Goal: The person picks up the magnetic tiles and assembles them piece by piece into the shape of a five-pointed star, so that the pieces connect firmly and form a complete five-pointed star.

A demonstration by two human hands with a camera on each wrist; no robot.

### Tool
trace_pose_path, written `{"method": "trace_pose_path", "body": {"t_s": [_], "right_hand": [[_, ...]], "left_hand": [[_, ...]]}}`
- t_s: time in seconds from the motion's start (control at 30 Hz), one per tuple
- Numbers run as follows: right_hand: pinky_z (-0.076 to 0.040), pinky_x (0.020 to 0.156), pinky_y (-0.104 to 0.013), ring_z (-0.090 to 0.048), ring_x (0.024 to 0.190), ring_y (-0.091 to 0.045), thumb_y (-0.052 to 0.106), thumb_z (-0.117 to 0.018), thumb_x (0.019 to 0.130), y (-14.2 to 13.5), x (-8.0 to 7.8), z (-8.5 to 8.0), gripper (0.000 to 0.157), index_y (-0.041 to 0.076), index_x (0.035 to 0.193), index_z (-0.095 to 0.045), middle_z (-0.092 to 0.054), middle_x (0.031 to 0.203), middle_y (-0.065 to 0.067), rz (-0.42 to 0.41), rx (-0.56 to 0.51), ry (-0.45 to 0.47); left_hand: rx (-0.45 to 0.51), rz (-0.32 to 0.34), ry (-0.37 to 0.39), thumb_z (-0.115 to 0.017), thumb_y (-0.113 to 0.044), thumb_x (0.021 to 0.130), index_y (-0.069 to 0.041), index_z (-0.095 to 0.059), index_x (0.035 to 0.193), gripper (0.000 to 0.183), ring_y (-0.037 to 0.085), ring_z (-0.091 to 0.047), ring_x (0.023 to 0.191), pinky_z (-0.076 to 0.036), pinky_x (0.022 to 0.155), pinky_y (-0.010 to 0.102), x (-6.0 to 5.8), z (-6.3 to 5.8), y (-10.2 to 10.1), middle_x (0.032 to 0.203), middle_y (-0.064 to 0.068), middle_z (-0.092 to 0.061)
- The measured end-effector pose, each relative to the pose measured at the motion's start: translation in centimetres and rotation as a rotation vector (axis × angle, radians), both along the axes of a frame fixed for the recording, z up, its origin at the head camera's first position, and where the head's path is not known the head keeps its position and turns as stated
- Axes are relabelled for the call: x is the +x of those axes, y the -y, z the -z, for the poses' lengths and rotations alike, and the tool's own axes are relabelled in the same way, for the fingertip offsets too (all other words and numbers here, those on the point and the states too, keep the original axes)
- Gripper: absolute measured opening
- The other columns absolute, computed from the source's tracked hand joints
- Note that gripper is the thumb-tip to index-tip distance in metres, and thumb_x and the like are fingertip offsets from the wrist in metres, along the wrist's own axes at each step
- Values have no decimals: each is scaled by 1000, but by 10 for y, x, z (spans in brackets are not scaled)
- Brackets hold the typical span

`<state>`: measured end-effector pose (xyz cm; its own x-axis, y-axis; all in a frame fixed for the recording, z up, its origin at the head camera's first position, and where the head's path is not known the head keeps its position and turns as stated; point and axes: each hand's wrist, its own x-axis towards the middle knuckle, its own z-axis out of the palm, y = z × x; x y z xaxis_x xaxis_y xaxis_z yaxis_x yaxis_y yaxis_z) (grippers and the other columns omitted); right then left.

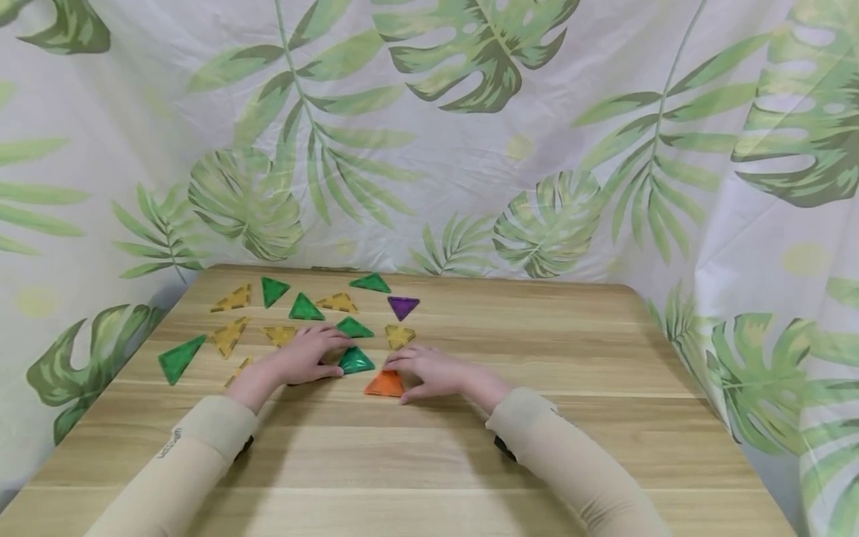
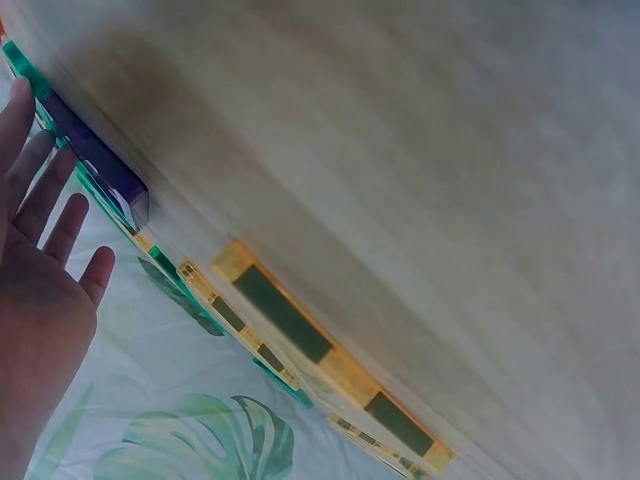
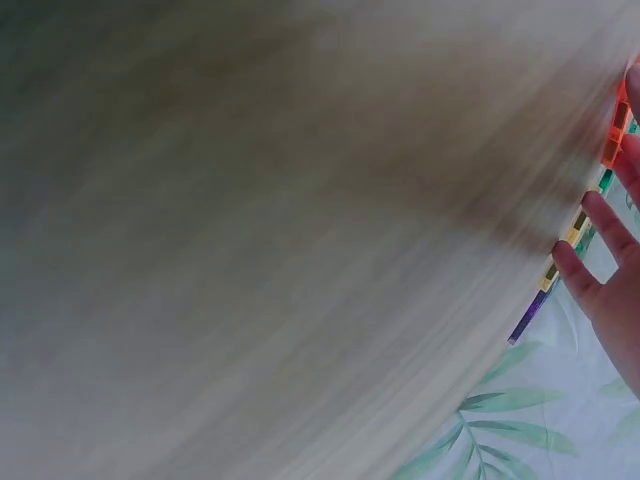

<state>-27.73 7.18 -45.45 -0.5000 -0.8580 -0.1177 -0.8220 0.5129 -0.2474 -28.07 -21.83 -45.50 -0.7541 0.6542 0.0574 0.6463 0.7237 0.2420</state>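
In the head view, my left hand (image 1: 312, 356) is at a green triangular magnetic tile (image 1: 357, 362), thumb at its near-left corner and fingertips at its far edge. My right hand (image 1: 432, 373) holds an orange triangular magnetic tile (image 1: 385, 384) between its thumb on the near side and fingers at the far tip. A narrow gap of table separates the two tiles. Under the left palm, a dark purple tile (image 2: 95, 160) shows in the left wrist view. The right wrist view catches the orange tile (image 3: 617, 125) edge-on beside the fingertips.
Beyond the left hand lie several yellow and green triangular tiles, among them a yellow one (image 1: 400, 336) and a green one (image 1: 353, 327). A purple tile (image 1: 403, 307) lies farther back. The wooden table (image 1: 550, 447) ends at a leaf-printed curtain (image 1: 463, 164).
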Motion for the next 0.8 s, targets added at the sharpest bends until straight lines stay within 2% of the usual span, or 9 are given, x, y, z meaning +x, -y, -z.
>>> {"method": "trace_pose_path", "body": {"t_s": [0.23,0.57,0.7,0.8], "right_hand": [[-26,113,-32,-35,135,-19,37,-67,87,-14,-4,2,61,11,138,-48,-44,143,-3,-61,-47,-9],[-26,113,-36,-32,137,-21,25,-65,90,-53,-5,-3,56,8,139,-46,-41,146,-5,-50,-38,60],[-28,112,-41,-33,137,-27,14,-65,88,-70,-5,-6,54,6,138,-47,-40,147,-10,-42,-60,73],[-29,111,-44,-34,136,-30,14,-66,87,-82,-6,-6,54,5,137,-48,-40,146,-12,-23,-82,74]], "left_hand": [[7,13,22,-70,-33,85,-10,-59,128,49,42,-35,131,-25,102,64,-3,-2,0,132,10,-54],[-16,-5,40,-70,-34,85,-9,-60,127,50,41,-36,131,-26,102,63,-2,-3,-2,132,11,-54],[-21,-17,52,-72,-37,83,-9,-61,125,52,41,-38,129,-27,103,63,-1,-5,-6,131,11,-56],[-22,-19,65,-74,-38,81,-9,-62,125,54,40,-39,129,-28,103,62,0,-7,-9,131,11,-56]]}}
